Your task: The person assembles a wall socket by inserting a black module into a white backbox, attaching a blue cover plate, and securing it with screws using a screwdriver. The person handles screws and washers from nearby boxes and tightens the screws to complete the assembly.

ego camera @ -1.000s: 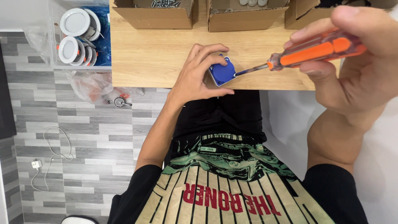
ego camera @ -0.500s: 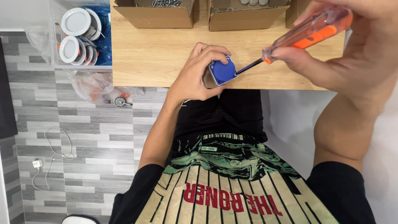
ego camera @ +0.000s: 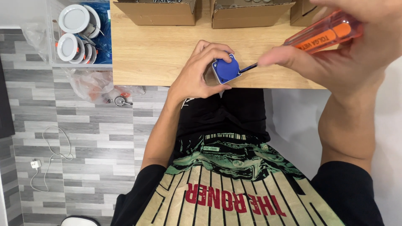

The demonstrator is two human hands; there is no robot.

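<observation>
Gripping a small blue plastic socket (ego camera: pixel 226 69) in my left hand (ego camera: pixel 197 74), I have my fingers curled closed around its squarish body, thumb beneath and fingertips over the top, so its round blue face looks right. It sits at the near edge of the wooden table (ego camera: pixel 159 54), just past my lap. My right hand (ego camera: pixel 335 50) is closed around a screwdriver (ego camera: pixel 312 39) with a clear orange, glossy handle; my forefinger lies stretched along the dark metal shaft, and the tip meets the socket's right side.

The tabletop is pale, smooth wood with a fine straight grain. Along its far edge stand three open brown cardboard boxes: one at far left (ego camera: pixel 159 10), one in the middle (ego camera: pixel 251 12), and a corner of a third (ego camera: pixel 303 12) at far right, partly behind my hand. I cannot make out their contents.

Left of the table a clear plastic bin (ego camera: pixel 52 46) holds round white downlights (ego camera: pixel 73 19) with flat matte faces, stacked against a blue bag. Just nearer, a crumpled clear plastic bag (ego camera: pixel 90 86) lies on the grey wood-look plank floor (ego camera: pixel 75 138), small metal parts beside it. Farther near-left, a thin white cable with a plug (ego camera: pixel 50 157) loops loosely on the planks.
</observation>
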